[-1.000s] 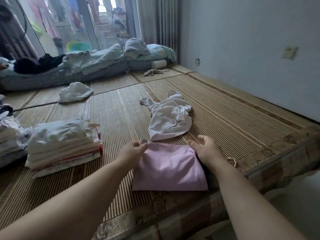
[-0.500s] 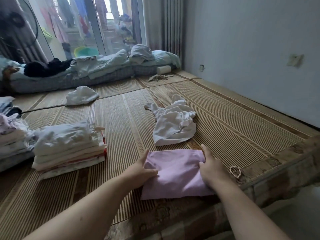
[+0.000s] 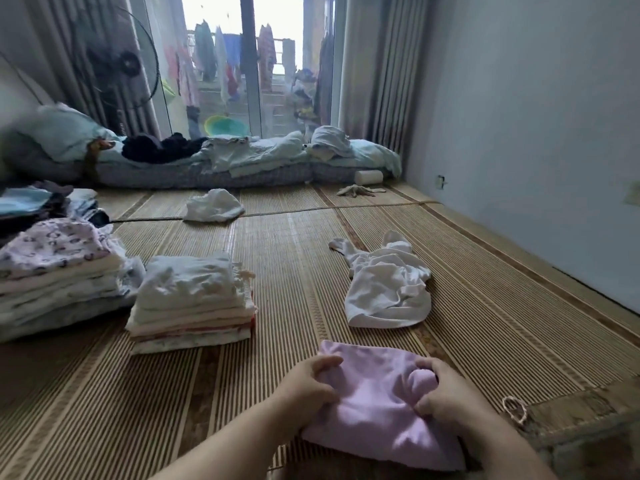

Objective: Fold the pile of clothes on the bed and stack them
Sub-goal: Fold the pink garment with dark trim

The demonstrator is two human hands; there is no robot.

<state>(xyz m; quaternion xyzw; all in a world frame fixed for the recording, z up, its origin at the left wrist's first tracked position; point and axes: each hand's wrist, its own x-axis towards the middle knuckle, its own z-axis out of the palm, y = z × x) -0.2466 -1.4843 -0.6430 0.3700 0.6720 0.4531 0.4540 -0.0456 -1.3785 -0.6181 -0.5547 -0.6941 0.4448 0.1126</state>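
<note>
A folded pink garment (image 3: 374, 400) lies on the bamboo mat (image 3: 294, 278) near the bed's front edge. My left hand (image 3: 308, 382) grips its left side and my right hand (image 3: 446, 396) pinches a bunch of its cloth on the right. A crumpled white garment (image 3: 384, 285) lies loose just beyond. A neat stack of folded pale clothes (image 3: 192, 303) stands to the left, with a larger stack topped by a printed piece (image 3: 55, 271) further left. Another crumpled white piece (image 3: 213, 210) lies farther back.
A rolled quilt and pillows (image 3: 242, 161) run along the far end by the window. A beige rag (image 3: 356, 191) and a white roll (image 3: 369, 176) lie near the wall. A pink hair tie (image 3: 514, 408) rests at the front right. A fan (image 3: 114, 60) stands at the back left.
Both hands slid from the garment's far edge toward me and closed, bunching the pink cloth. The head lifted, bringing the window and the left stacks into view.
</note>
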